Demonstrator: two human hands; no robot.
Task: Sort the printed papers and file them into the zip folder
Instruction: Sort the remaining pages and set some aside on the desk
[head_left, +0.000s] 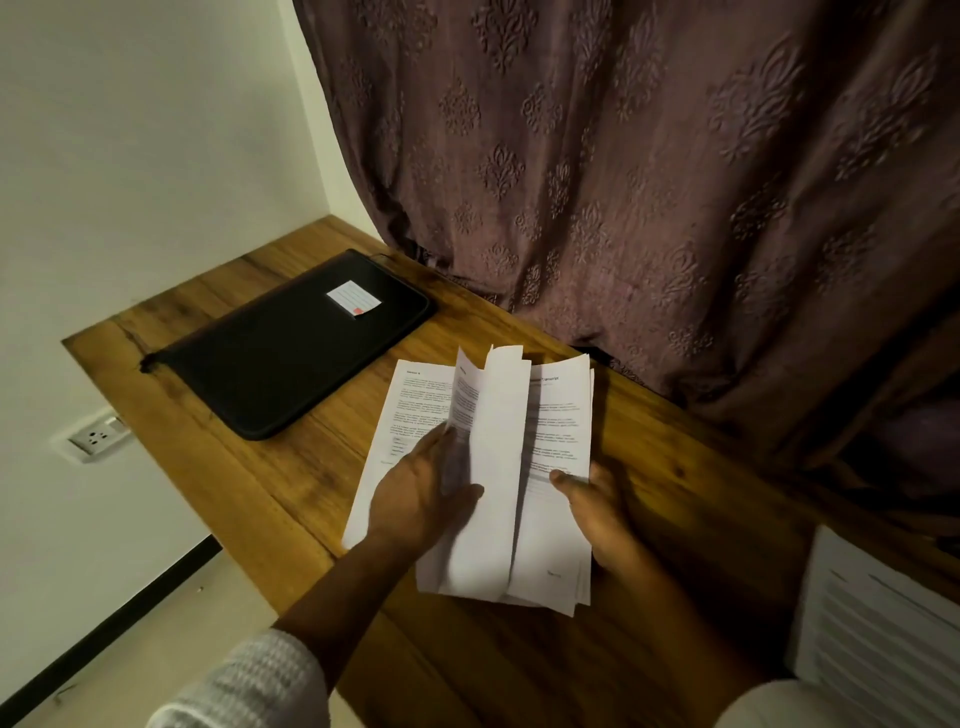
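A stack of printed papers (556, 415) lies in the middle of the wooden table (291, 488). My right hand (592, 504) grips the stack's right edge, thumb on top. My left hand (426, 493) holds several sheets (493, 467) lifted and curled up from the stack, thumb against them. One flat printed sheet (400, 415) lies to the left under my left hand. The black zip folder (291, 353), shut, with a white label (354, 300), lies flat at the table's far left corner.
A patterned brown curtain (649, 171) hangs along the table's far side. A white ribbed object (878, 623) sits at the table's right near edge. A wall socket (96, 435) is on the white wall to the left, below the tabletop.
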